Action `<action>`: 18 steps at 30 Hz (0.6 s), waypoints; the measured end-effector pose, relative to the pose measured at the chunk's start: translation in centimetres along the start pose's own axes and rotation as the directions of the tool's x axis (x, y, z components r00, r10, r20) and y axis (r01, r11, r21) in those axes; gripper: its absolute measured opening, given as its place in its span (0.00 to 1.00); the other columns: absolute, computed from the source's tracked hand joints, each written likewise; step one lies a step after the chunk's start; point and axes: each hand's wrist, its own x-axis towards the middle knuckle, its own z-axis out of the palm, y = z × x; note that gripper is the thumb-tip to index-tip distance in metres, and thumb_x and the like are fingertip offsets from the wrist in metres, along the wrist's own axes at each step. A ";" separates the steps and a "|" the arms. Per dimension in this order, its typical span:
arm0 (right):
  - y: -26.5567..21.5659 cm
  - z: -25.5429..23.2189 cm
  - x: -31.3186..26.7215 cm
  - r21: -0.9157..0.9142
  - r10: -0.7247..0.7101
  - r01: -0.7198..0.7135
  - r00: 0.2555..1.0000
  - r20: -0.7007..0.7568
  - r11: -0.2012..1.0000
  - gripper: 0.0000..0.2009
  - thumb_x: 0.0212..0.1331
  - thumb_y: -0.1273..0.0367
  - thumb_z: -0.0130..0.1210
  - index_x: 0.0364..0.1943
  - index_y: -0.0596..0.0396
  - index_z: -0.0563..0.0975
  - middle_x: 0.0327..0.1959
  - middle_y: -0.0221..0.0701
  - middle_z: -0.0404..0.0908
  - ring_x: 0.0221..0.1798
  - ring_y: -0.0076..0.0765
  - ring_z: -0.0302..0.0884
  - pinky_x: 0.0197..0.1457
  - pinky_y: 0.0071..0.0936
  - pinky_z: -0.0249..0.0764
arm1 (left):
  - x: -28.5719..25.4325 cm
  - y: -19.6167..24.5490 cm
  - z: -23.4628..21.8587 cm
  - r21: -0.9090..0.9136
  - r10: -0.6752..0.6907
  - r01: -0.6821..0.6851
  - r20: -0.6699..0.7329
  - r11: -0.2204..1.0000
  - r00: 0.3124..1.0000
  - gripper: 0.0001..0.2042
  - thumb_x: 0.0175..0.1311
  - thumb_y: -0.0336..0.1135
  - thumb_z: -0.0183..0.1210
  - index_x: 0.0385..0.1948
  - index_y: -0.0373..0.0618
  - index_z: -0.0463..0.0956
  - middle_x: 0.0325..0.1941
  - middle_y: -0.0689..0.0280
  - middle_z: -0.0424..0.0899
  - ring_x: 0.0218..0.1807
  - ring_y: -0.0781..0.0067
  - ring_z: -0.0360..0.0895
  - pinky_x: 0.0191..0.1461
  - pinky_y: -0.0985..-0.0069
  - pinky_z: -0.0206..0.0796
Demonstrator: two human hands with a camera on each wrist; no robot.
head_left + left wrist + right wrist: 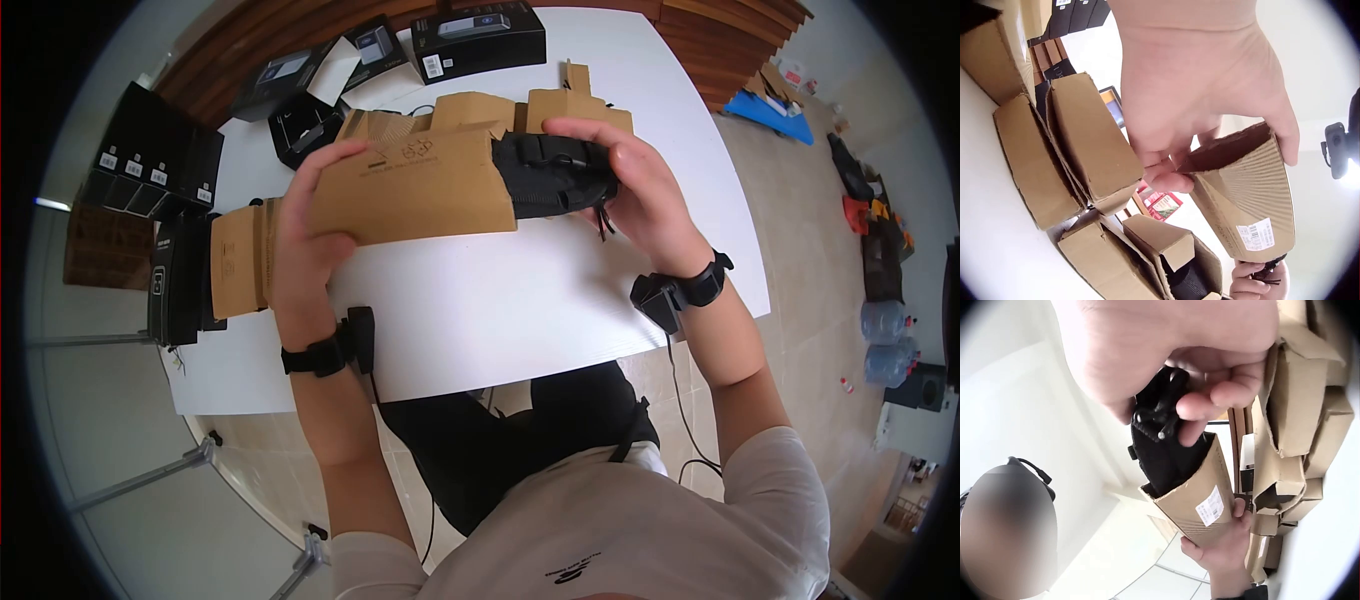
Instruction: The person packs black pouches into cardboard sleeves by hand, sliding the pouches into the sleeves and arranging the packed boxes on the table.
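A brown cardboard sleeve (420, 195) with printed symbols is held above the white table, my left hand (303, 240) gripping its left end between thumb and fingers. Out of its right end sticks a black fabric pouch (550, 178) with straps and a buckle. My right hand (648, 195) holds the pouch's outer end, where thin black cords dangle. In the right wrist view, thumb and fingers pinch the black pouch (1175, 459), its inner part hidden in the sleeve. The left wrist view shows the sleeve's other end gaping beside the left hand (1191, 81), with a white label (1256, 235) on it.
More cardboard sleeves (475, 110) lie just behind the held one, and another (238, 262) stands at the left. Black boxes (480, 42) occupy the back of the white table (480, 300). Further black boxes (175, 275) stand along its left edge.
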 end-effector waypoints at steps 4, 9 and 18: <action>-0.5 -0.1 0.1 0.015 -0.012 0.011 0.998 0.068 1.000 0.36 0.64 0.45 0.49 0.65 0.63 0.66 0.41 0.31 0.82 0.28 0.15 0.72 0.26 0.13 0.66 | 0.1 0.4 -0.4 -0.066 0.058 -0.058 -0.013 0.996 0.998 0.38 0.40 0.36 0.67 0.60 0.34 0.66 0.59 0.63 0.75 0.59 0.73 0.73 0.61 0.78 0.66; 0.1 -0.6 0.0 0.127 0.034 -0.024 0.997 -0.071 0.992 0.22 0.65 0.62 0.55 0.60 0.55 0.70 0.30 0.22 0.77 0.22 0.15 0.71 0.26 0.12 0.66 | 0.3 0.2 -0.5 -0.152 0.002 -0.013 -0.071 0.988 0.997 0.37 0.44 0.39 0.68 0.60 0.35 0.67 0.57 0.62 0.75 0.59 0.74 0.73 0.61 0.78 0.66; 0.1 0.0 0.0 0.106 0.026 -0.027 1.000 0.009 0.994 0.17 0.62 0.72 0.60 0.55 0.57 0.74 0.37 0.25 0.83 0.30 0.12 0.74 0.30 0.12 0.69 | 0.2 0.1 -0.5 -0.013 -0.026 0.028 0.091 1.000 0.995 0.42 0.38 0.41 0.75 0.61 0.39 0.67 0.55 0.65 0.75 0.57 0.74 0.73 0.59 0.79 0.65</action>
